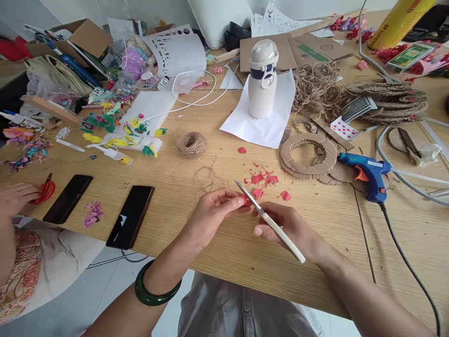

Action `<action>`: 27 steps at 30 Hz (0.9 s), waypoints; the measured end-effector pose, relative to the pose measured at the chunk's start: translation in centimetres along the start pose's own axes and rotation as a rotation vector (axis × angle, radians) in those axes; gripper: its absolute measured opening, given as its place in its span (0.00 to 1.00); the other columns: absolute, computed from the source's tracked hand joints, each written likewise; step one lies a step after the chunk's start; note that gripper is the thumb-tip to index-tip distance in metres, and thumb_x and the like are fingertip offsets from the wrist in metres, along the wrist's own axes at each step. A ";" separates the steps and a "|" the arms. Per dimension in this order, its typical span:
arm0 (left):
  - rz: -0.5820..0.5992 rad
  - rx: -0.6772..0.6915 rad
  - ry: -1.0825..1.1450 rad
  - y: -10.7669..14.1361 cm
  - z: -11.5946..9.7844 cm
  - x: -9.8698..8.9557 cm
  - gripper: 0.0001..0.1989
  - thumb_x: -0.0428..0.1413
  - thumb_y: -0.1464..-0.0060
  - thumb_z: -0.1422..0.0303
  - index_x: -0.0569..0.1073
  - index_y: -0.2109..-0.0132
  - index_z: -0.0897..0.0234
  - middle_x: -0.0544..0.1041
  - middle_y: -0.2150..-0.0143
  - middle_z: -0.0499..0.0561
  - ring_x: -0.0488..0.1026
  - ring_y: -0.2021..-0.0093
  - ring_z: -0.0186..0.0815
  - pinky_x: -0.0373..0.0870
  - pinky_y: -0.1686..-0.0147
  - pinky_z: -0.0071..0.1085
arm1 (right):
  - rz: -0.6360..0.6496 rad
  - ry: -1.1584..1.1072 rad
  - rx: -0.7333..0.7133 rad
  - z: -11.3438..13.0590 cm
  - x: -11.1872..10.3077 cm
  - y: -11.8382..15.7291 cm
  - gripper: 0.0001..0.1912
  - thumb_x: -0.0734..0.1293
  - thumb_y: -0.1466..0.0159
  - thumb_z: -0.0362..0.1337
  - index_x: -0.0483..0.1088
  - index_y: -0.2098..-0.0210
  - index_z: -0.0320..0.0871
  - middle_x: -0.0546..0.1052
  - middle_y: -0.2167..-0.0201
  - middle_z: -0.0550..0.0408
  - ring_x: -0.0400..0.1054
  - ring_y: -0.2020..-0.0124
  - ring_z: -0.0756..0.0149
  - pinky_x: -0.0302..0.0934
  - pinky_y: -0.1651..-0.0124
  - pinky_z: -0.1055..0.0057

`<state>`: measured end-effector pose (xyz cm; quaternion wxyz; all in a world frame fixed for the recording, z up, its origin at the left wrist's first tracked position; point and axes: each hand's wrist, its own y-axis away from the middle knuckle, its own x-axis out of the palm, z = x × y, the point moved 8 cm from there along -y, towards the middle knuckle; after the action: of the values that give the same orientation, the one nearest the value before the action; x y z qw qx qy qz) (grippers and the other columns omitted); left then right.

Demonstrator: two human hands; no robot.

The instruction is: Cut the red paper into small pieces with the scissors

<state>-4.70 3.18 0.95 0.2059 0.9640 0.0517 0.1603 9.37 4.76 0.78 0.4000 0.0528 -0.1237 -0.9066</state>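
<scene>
Between the thumb and fingers of my left hand (224, 206) a small red paper piece (244, 200) is pinched, mostly covered by the fingers. My right hand (286, 220) grips scissors (280, 231) with pale handles; their blades point up and left, right beside the red piece. Whether the blades touch it I cannot tell. Just beyond my hands, red paper scraps (264, 180) and thin trimmings are scattered on the wooden table (224, 257). A single rounded red piece (242, 150) lies farther back. Loose twine (210, 178) trails near my left hand from a twine ball (191, 144).
A blue glue gun (368, 173) and cardboard ring (308, 156) lie to the right. A white bottle (263, 79) stands on paper behind. Two phones (130, 217) lie left, near another person's hand (17, 196) by red-handled scissors (45, 188). Craft clutter lines the back.
</scene>
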 end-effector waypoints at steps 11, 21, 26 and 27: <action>0.027 -0.016 -0.047 0.0 -0.2 0.1 0.05 0.64 0.50 0.69 0.80 0.66 0.66 0.81 0.65 0.51 0.78 0.60 0.36 0.74 0.52 0.36 | 0.024 0.068 0.014 0.2 0.0 0.0 0.17 0.73 0.41 0.46 0.67 0.64 0.40 0.60 0.75 0.62 0.52 0.72 0.71 0.49 0.70 0.72; 0.019 -0.034 -0.054 -0.1 0.0 -0.1 0.05 0.65 0.51 0.69 0.80 0.68 0.67 0.81 0.66 0.51 0.77 0.62 0.35 0.74 0.53 0.36 | -0.003 0.107 0.017 -0.2 -0.3 -0.1 0.20 0.73 0.43 0.50 0.71 0.64 0.39 0.64 0.75 0.60 0.54 0.74 0.71 0.50 0.73 0.73; 0.026 -0.032 -0.064 -0.1 0.0 -0.3 0.06 0.64 0.51 0.68 0.80 0.66 0.67 0.81 0.65 0.51 0.77 0.62 0.36 0.73 0.53 0.36 | -0.001 0.108 0.011 -0.4 -0.3 -0.1 0.20 0.73 0.43 0.50 0.71 0.64 0.39 0.63 0.76 0.61 0.53 0.74 0.72 0.49 0.74 0.74; 0.029 -0.031 -0.068 -0.2 0.0 -0.3 0.06 0.64 0.51 0.68 0.80 0.66 0.67 0.81 0.64 0.51 0.77 0.61 0.36 0.73 0.53 0.36 | 0.001 0.110 0.012 -0.4 -0.3 -0.1 0.20 0.73 0.42 0.50 0.71 0.64 0.39 0.63 0.75 0.61 0.53 0.74 0.72 0.49 0.74 0.73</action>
<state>-4.97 3.26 0.76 0.2202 0.9662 0.0281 0.1314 9.54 4.96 0.35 0.4063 0.1046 -0.1069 -0.9014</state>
